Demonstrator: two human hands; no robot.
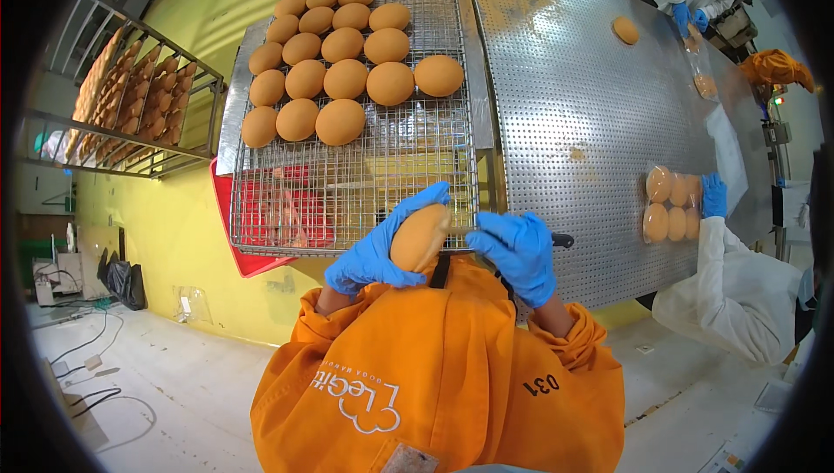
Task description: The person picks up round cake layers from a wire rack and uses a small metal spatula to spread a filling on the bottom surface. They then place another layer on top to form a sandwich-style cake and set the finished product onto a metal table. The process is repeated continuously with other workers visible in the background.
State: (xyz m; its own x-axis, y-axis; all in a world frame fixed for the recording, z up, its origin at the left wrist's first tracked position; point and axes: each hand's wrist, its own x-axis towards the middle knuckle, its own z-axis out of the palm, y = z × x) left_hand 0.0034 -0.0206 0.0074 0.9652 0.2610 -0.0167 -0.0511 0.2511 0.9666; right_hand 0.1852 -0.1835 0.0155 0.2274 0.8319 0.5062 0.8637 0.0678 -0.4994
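A: What is the left hand [369, 256] doing?
B: In its blue glove, it grasps a golden-brown oval bun [417, 238], thumb on the near side and fingers around the far side. The bun is tilted, held up in front of the orange jacket [460, 360].
A: And the right hand [521, 256]?
B: Also blue-gloved, it is closed around a slim tool with a black handle [563, 240]; the handle's end sticks out to the right. A thin metal part points left at the bun's right side. I cannot tell whether it has gone into the bun.
A: What is just beyond the hands?
B: A silver wire-mesh rack [417, 138]. Golden-brown buns [345, 79] lie in rows over its far part, with one more at the right end of a row. Beneath its near left corner is a red plastic crate [252, 263].
A: To the right?
B: A perforated metal table [565, 134]. A single round bun [625, 30] lies toward its far end, and a clear pack of buns [671, 204] sits near its right edge. A co-worker's blue-gloved hand [714, 195] is right beside that pack.
A: And far left?
B: A metal-framed trolley [208, 112] holding more buns, standing on the yellow floor [156, 230].
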